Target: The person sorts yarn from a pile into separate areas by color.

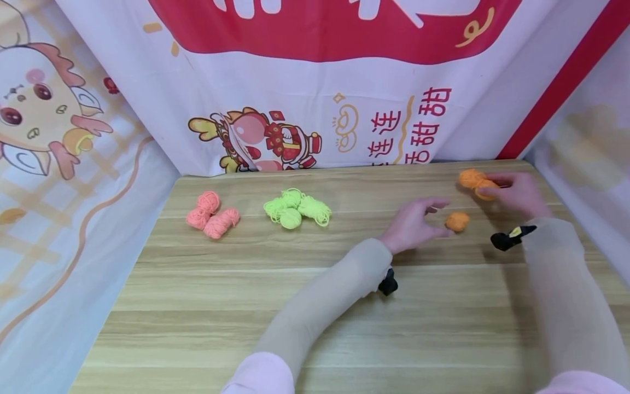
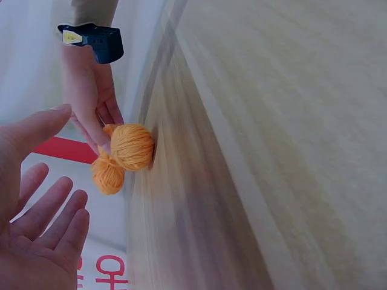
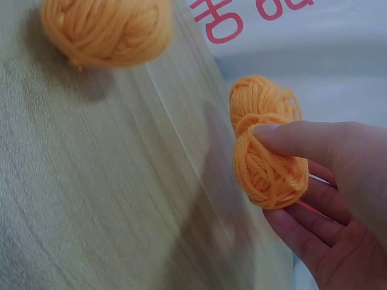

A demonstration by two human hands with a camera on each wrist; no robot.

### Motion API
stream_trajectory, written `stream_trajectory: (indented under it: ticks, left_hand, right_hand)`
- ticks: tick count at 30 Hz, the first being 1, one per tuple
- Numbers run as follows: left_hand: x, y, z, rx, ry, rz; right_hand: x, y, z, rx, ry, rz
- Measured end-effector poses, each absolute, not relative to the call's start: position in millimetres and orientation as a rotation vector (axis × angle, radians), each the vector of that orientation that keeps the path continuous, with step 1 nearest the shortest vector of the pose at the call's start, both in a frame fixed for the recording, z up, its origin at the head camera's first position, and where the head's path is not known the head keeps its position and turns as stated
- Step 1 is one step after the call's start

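Near the back right corner of the table, my right hand [image 1: 523, 194] pinches an orange yarn skein [image 1: 471, 179], narrow in the middle with two rounded ends. The thumb presses on its waist in the right wrist view, where the skein [image 3: 269, 169] appears just off the wood. A second piece of orange yarn, a ball [image 1: 457, 221], rests on the table between both hands. My left hand [image 1: 410, 225] is beside that ball with thumb and fingers spread, holding nothing. In the left wrist view the ball [image 2: 133, 148] partly covers the held skein [image 2: 107, 178].
Several pink yarn bundles [image 1: 216, 218] lie together at the back left of the wooden table [image 1: 315, 317]. Light green yarn bundles [image 1: 291, 210] form another cluster at the back middle. A printed cloth [image 1: 305, 109] hangs behind the table's back edge, with more cloth at both sides.
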State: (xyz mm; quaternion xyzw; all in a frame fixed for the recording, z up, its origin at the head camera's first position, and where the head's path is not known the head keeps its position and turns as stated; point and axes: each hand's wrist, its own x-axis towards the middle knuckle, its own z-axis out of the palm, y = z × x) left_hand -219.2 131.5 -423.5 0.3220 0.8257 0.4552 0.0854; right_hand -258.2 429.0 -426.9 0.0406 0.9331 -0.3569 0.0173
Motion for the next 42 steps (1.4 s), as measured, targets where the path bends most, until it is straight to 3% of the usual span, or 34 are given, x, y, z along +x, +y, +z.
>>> stream_trajectory:
  ticks: [17, 42]
  left_hand:
    - [-235, 163, -428, 0.948, 2.515, 1.216]
    - [-226, 186, -447, 0.93, 2.606, 0.948]
  right_hand:
    - [-247, 453, -435, 0.217, 2.933, -1.174]
    - [-229, 473, -441, 0.316, 2.915, -1.156]
